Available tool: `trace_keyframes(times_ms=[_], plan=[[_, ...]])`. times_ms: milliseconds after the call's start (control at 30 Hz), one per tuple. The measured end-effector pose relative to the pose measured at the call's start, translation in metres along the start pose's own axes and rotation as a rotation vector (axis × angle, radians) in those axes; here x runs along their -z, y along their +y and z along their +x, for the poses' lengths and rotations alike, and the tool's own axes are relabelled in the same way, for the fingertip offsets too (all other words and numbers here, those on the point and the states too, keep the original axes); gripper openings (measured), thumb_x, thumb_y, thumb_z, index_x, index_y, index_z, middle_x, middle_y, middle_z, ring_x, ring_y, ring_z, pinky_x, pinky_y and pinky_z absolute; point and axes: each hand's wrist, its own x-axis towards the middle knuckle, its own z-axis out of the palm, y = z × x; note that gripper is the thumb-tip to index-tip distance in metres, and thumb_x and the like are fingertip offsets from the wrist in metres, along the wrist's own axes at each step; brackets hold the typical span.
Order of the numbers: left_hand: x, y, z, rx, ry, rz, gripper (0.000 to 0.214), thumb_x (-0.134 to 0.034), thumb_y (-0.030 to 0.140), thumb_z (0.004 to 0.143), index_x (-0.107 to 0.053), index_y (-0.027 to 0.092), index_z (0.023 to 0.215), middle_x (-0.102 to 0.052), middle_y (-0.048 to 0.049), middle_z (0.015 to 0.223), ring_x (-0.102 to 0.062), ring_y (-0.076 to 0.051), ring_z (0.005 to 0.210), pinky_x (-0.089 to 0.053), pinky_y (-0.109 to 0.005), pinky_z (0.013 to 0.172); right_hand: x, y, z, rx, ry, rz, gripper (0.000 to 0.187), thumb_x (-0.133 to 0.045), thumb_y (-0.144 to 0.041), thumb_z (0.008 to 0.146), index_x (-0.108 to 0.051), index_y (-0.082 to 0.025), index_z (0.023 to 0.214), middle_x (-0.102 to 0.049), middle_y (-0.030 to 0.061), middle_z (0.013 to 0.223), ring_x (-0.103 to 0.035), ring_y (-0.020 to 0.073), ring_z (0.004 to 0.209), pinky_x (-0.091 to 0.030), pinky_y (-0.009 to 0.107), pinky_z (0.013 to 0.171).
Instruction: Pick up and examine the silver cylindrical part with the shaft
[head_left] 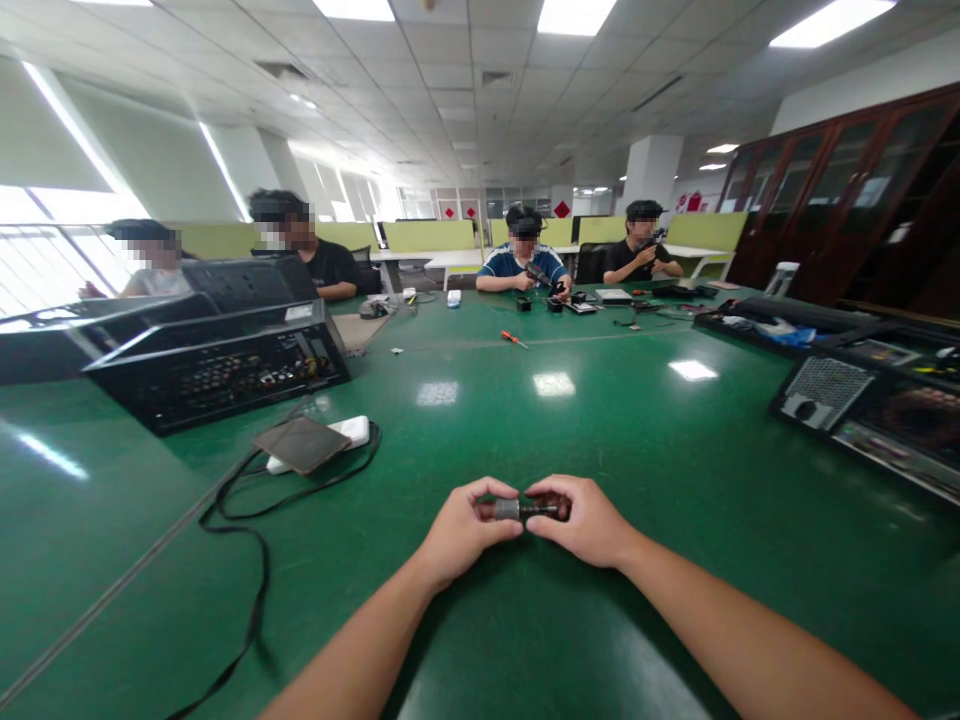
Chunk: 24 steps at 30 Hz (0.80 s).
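Note:
Both my hands meet low over the green table [600, 420], gripping one small dark cylindrical part [525, 509] with a grey metal band between them. My left hand [465, 525] is closed around its left end, fingers curled over the grey band. My right hand [581, 520] is closed on the right, dark end. The part lies roughly level, just above the tabletop. What the part is exactly I cannot make out.
A black open computer case [217, 355] sits at left, with a white power strip [349, 432], a dark flat plate [301, 444] and a black cable [259, 560] trailing toward me. More open cases [870, 400] stand at right. Several people sit at the far end; a red screwdriver [514, 339] lies mid-table.

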Motion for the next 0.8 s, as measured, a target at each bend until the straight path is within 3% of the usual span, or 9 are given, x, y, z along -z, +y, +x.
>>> trace_keyframes(times_ms=[300,800], plan=[[-0.0002,0.0006,-0.0015,0.011,0.019,0.038,0.041,-0.084,0.015,0.061,-0.062,0.014,0.096,-0.07,-0.004,0.083,-0.065,-0.017,0.076,-0.048,-0.028,0.074,-0.0003,0.0011,0.0019,0.065,-0.022,-0.054,0.018,-0.068,-0.025,0.078,-0.075,-0.02,0.094,-0.072,0.0049,0.085,-0.064,0.0173,0.077,-0.047,0.028,0.071],[-0.0018,0.0024,-0.0025,0.028,0.028,0.045,0.042,-0.084,0.015,0.061,-0.062,0.013,0.096,-0.07,-0.004,0.082,-0.064,-0.016,0.074,-0.046,-0.027,0.073,0.0006,0.0037,0.0017,0.062,-0.027,-0.049,0.016,-0.068,-0.024,0.079,-0.075,-0.02,0.093,-0.071,0.0026,0.083,-0.061,0.0144,0.071,-0.044,0.024,0.065]])
